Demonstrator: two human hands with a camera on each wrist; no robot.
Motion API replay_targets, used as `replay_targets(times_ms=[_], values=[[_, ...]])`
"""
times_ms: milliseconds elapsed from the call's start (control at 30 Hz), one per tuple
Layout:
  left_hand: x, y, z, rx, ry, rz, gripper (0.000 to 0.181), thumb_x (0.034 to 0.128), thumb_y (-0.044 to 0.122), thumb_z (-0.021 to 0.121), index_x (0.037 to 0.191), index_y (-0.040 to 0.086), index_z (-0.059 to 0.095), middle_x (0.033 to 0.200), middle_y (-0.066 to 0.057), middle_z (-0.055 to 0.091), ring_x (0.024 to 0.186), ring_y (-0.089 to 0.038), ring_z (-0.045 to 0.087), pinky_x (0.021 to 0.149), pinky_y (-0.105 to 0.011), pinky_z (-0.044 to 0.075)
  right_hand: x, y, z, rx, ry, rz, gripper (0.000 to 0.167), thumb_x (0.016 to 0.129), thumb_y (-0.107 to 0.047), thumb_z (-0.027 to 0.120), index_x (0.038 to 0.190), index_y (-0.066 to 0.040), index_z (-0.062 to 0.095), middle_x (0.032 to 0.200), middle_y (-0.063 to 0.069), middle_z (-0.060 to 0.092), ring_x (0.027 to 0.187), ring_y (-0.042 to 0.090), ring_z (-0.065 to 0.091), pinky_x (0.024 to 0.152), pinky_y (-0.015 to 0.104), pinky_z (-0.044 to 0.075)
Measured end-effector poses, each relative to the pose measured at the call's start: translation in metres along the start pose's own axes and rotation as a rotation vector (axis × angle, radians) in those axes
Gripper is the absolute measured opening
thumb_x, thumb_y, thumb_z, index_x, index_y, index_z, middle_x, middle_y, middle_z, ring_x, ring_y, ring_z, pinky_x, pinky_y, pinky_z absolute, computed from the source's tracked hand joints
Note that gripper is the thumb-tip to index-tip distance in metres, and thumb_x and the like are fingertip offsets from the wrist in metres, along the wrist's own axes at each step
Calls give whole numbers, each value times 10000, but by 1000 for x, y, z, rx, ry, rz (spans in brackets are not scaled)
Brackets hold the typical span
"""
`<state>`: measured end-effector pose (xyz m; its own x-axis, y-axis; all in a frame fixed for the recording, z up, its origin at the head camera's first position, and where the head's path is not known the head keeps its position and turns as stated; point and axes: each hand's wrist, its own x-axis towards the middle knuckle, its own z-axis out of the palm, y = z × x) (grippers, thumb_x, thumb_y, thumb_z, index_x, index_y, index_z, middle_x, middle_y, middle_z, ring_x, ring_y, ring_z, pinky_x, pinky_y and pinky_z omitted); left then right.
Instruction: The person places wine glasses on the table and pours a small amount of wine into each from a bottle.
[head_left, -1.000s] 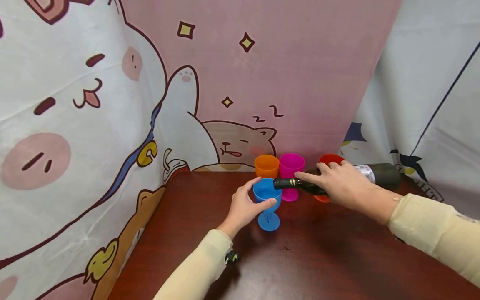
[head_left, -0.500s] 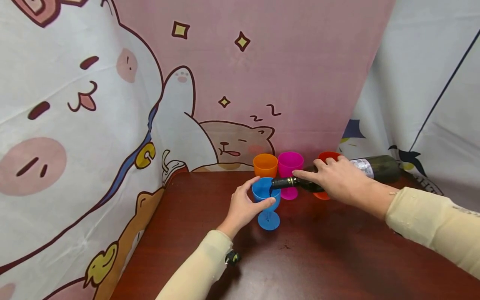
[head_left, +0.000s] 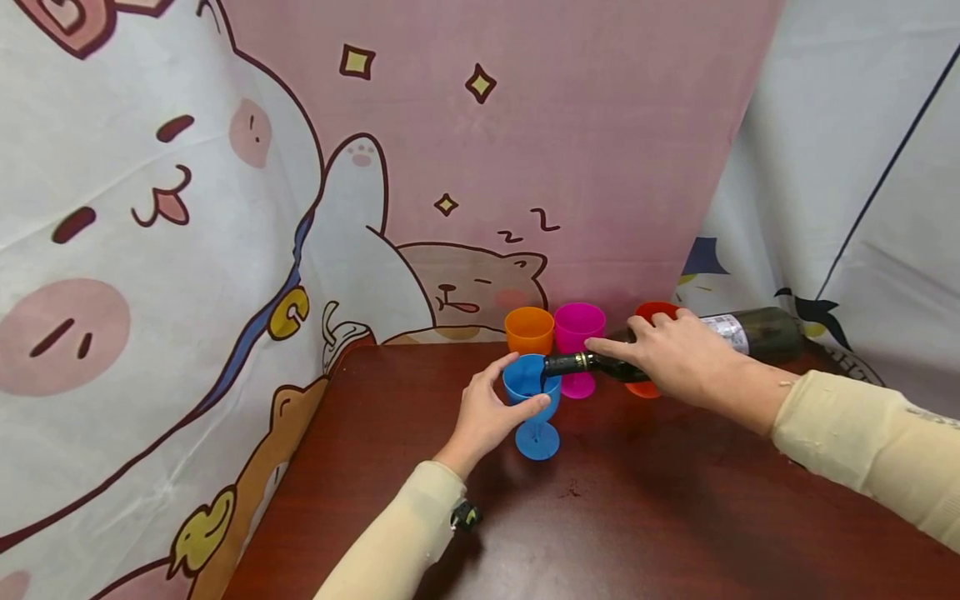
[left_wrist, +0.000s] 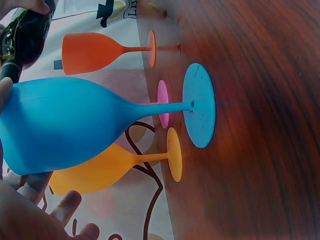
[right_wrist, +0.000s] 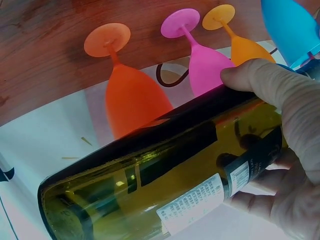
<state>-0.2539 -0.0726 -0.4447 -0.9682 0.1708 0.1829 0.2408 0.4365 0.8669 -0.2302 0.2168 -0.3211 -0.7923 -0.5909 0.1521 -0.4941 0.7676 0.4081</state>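
A blue plastic wine goblet (head_left: 537, 442) stands upright on the table. My left hand (head_left: 487, 421) holds its bowl between thumb and fingers; the bowl fills much of the left wrist view. A dark glass wine bottle (head_left: 768, 335) lies almost level in my right hand (head_left: 686, 358), which grips it round the body near the shoulder. Its mouth reaches over the goblet's rim, and dark liquid runs from it into the bowl. In the right wrist view the bottle (right_wrist: 135, 185) shows liquid inside and a white label. How full the goblet is, I cannot tell.
Behind the blue goblet stand an orange-yellow goblet (head_left: 529, 329) and a magenta goblet (head_left: 579, 325). A red-orange goblet (right_wrist: 135, 97) stands behind the bottle, partly hidden in the head view. A cartoon-printed cloth (head_left: 600, 150) hangs along the back of the brown table (head_left: 600, 533).
Dark liquid has begun to flow from the bottle mouth into the blue goblet. The bottle's base has risen slightly. My left hand has kept its hold on the goblet.
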Motion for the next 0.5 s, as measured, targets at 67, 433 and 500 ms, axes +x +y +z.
replay_targets(times_ms=[67,433,500], values=[[0,0,0,-3,1,-3,852,843,555,873,1583,324,519,1572,-79,548,1432,-334,463,1072,-643,507,0,0,0,-2,1,1,896,749,-210,975,1519,-391,556,1165,196,698,994,403,687,865,599,604],[-1,1,0,-6,4,-6,847,838,558,874,1577,335,525,1573,-68,547,1432,-331,459,1085,-651,490,1,-1,1,-7,2,1,919,723,-227,993,1514,-397,558,1138,192,696,951,391,680,825,581,609],[-1,2,1,-5,5,-3,844,840,555,874,1576,333,526,1568,-72,552,1430,-334,459,1085,-652,489,2,-2,3,0,0,-1,930,707,-229,1002,1510,-392,561,1119,185,696,912,376,677,785,557,614]])
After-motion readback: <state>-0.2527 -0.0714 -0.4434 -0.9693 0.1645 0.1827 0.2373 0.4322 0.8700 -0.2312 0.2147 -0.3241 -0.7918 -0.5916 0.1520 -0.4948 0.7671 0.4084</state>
